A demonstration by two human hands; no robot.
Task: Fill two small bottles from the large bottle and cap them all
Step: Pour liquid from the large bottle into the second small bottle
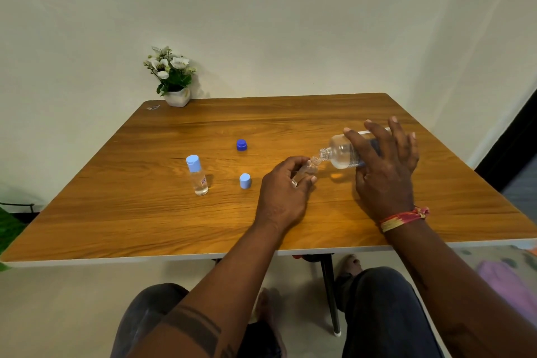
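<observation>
My right hand point(383, 166) grips the large clear bottle point(340, 154), tipped on its side with its open neck pointing left. The neck meets the open mouth of a small clear bottle point(309, 167), tilted and held in my left hand point(283, 192). A second small bottle point(197, 176) stands upright at the left, holding clear liquid under a light blue cap. A loose light blue cap point(245, 181) lies left of my left hand. Farther back lies a dark blue cap point(241, 145).
The wooden table point(145, 227) stands against a pale wall. A white pot of artificial flowers point(174, 78) sits at its back left corner. My knees and a table leg point(329, 293) show below the front edge.
</observation>
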